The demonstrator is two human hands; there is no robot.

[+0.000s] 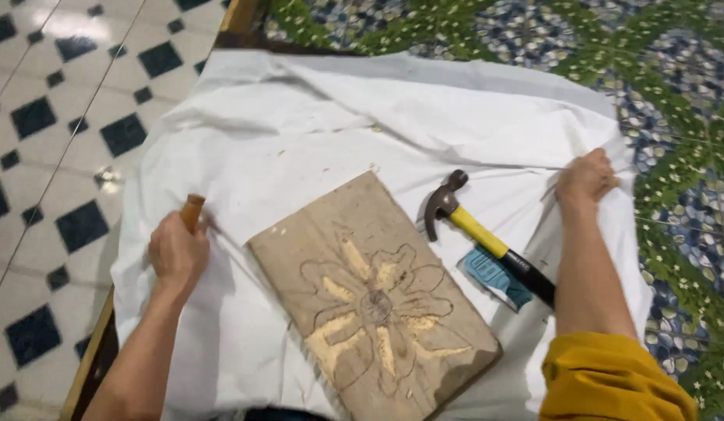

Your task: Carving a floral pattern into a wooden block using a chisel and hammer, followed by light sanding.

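Note:
A wooden board [377, 292] with a flower carved into it lies on a white cloth [300, 132] in front of me. My left hand [177, 251] is closed around a tool with a brown wooden handle [192, 210], to the left of the board. My right hand [586, 178] pinches a fold of the white cloth at its right edge. A claw hammer [479, 230] with a yellow and black handle lies between the board and my right forearm. The working end of the wooden-handled tool is hidden by my hand.
A small blue pad [494, 277] lies under the hammer's handle. The cloth covers a wooden-framed surface beside a blue and green floral mat [674, 101]. A white floor with dark diamond tiles [58, 140] runs along the left.

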